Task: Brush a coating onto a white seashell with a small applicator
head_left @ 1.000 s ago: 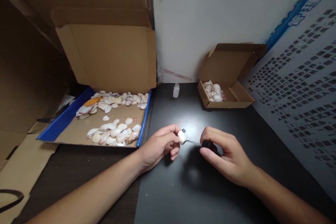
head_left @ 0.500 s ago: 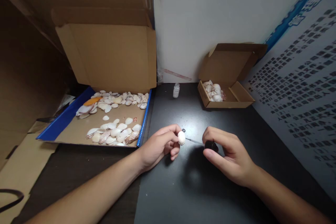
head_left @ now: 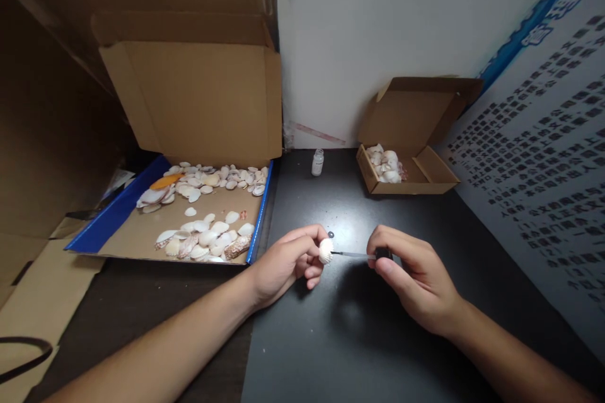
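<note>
Between the thumb and fingers of my left hand (head_left: 293, 261) is a small white ribbed seashell (head_left: 325, 251), held above the dark table (head_left: 302, 352). My right hand (head_left: 416, 277) pinches the black cap of a thin applicator brush (head_left: 352, 255). Its stem points left, and the dark tip appears to touch the shell's right side. Just behind the shell lies a small dark ring (head_left: 331, 235). Farther back, a small clear glass bottle (head_left: 317, 163) with a label stands upright without a cap.
An open blue-edged cardboard box (head_left: 267, 208) on the left holds many shells (head_left: 208, 239) and an orange piece (head_left: 166, 182). At the back right, a smaller open cardboard box (head_left: 411, 189) contains white shells (head_left: 388, 167). A white wall and a printed sheet (head_left: 543, 157) stand behind and right.
The brush has straightened to nearly level and its tip has come up against the shell. My right hand has shifted slightly; the shell has turned a little in my left hand.
</note>
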Available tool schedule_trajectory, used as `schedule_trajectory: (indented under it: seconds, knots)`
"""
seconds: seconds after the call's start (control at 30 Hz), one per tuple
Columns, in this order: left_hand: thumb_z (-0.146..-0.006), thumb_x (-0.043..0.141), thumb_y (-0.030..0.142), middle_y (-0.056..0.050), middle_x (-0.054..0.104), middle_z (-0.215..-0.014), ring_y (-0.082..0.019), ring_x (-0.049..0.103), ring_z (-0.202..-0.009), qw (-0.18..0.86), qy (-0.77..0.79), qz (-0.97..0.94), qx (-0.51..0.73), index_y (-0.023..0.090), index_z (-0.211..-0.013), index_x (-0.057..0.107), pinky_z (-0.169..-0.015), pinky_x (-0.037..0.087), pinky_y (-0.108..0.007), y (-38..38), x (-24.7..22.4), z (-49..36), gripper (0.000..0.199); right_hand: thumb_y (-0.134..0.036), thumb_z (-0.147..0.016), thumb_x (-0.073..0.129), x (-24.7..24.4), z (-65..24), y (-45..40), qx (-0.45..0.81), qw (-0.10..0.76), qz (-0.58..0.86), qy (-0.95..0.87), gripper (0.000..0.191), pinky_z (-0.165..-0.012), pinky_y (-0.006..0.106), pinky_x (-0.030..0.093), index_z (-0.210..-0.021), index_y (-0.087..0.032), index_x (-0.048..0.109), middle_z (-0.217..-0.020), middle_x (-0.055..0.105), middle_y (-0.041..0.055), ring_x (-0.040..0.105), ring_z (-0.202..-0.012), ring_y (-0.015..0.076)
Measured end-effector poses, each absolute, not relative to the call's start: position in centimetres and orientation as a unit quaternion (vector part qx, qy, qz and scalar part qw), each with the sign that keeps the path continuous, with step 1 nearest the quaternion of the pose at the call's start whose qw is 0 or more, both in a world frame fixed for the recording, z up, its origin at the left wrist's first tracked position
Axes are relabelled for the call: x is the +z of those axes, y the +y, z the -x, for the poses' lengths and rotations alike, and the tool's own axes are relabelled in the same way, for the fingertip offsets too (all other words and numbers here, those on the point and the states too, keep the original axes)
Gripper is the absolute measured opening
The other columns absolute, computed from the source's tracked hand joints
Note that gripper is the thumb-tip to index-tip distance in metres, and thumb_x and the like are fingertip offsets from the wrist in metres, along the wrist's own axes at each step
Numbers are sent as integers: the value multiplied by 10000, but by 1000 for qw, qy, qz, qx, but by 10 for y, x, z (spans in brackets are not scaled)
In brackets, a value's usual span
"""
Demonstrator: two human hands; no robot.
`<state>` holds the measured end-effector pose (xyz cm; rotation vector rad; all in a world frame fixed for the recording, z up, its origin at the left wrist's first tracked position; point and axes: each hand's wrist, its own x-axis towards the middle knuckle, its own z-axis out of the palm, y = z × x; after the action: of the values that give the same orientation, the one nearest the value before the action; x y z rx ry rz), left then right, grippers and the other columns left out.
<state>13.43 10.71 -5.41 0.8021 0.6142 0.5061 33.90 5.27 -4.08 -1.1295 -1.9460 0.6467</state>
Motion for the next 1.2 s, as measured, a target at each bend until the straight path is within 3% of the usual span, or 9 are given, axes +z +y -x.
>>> schedule_trajectory:
  seconds: [1.2]
  knots:
    - [-711,482,137,27,429,-597,-64,356,-492,843,287,-387,240,156,-765,465,-474,359,-195,107,-55,-134,60,-321,-971,462,-43,-340,52,272,377,440,-768,238,-572,276,336,-777,-188,500,-689,484,-1,452,-609,139]
